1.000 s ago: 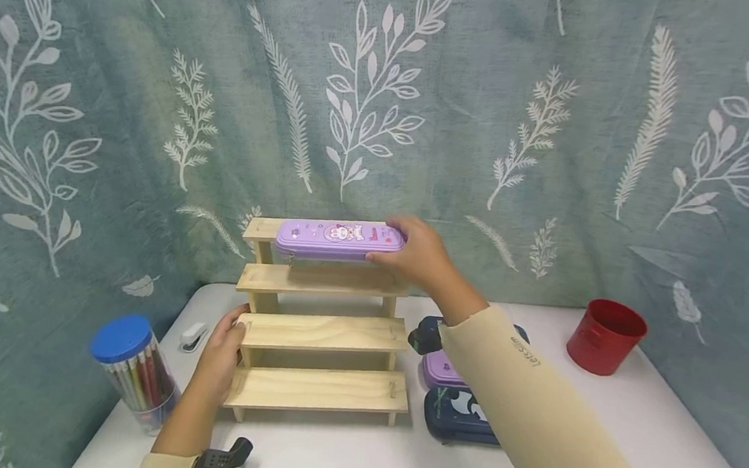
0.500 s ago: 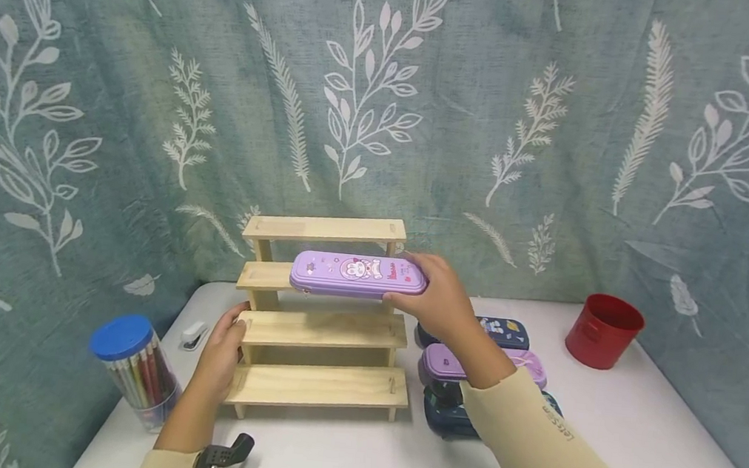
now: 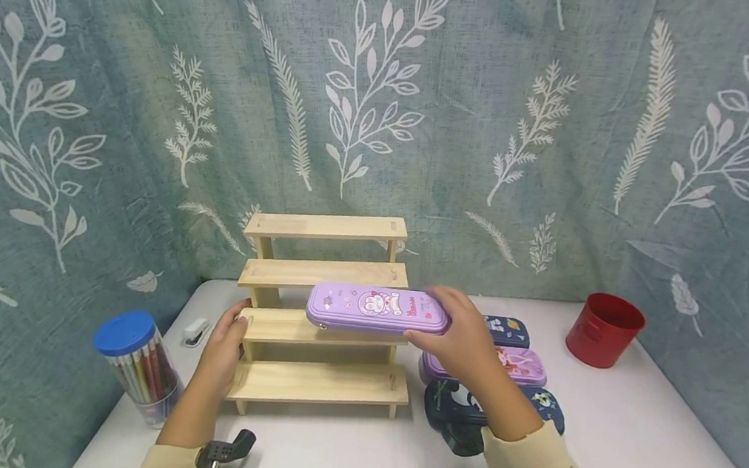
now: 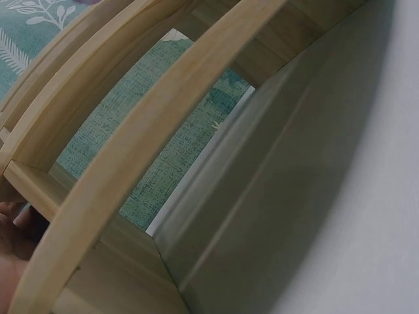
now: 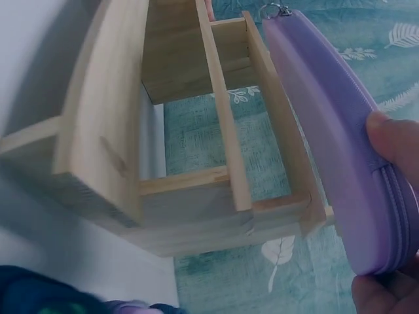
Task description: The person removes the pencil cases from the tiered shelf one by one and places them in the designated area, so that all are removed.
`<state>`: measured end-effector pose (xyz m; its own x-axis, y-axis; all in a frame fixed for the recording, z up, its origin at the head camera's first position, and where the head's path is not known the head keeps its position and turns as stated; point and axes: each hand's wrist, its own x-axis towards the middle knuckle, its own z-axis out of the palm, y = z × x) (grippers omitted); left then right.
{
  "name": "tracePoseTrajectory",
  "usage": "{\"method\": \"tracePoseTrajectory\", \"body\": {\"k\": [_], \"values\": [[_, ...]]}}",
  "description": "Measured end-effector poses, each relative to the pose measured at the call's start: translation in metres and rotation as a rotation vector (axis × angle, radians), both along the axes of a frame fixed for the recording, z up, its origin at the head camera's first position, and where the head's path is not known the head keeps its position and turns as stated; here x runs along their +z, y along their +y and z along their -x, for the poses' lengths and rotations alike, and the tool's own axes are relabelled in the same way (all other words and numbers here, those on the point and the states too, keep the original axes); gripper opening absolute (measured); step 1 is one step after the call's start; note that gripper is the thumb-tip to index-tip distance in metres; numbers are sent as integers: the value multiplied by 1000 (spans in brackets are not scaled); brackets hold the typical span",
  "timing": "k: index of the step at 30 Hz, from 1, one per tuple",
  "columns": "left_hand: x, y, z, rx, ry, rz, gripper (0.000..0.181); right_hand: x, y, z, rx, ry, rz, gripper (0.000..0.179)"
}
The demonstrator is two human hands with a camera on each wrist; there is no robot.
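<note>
A purple zippered pencil case (image 3: 376,308) with a cartoon print is held by its right end in my right hand (image 3: 462,338). It hangs in front of the upper middle of a four-step wooden shelf (image 3: 321,382). In the right wrist view the thumb presses one side of the pencil case (image 5: 327,131), and it stands apart from the boards. My left hand (image 3: 224,343) grips the left side of the shelf near its second step from the bottom. Only a dim part of that hand shows at the edge of the left wrist view.
To the right of the shelf lie a dark pencil case (image 3: 508,330), another purple one (image 3: 523,364) and a dark panda-print one (image 3: 449,403). A red bucket (image 3: 605,332) stands at the back right. A blue-lidded jar of pencils (image 3: 138,366) and a small white stapler-like object (image 3: 195,332) are at left.
The purple pencil case has come down and rightward from the top step, toward the person, still in my right hand. My left hand has stayed on the shelf's side.
</note>
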<state>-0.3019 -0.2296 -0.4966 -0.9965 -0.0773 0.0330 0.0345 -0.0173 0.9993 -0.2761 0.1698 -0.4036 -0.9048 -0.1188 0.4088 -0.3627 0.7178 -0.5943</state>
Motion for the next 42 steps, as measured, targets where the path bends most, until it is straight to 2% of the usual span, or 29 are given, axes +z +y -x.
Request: {"method": "tracePoseTrajectory", "body": {"k": [14,23,29,42], "values": [[2,3,-1,0,-4,2,51,-33,44,-26,-75,-73,6,87],[2,1,-2,-7,-10,18,52,-40,74,-39,-65,-101,-31,83],[2,0,0,6,-20,15,52,-47,92,-50,-83,-150,-13,84],[0,0,-3,-8,-19,8,52,-57,123,-69,-119,-233,-33,93]]}}
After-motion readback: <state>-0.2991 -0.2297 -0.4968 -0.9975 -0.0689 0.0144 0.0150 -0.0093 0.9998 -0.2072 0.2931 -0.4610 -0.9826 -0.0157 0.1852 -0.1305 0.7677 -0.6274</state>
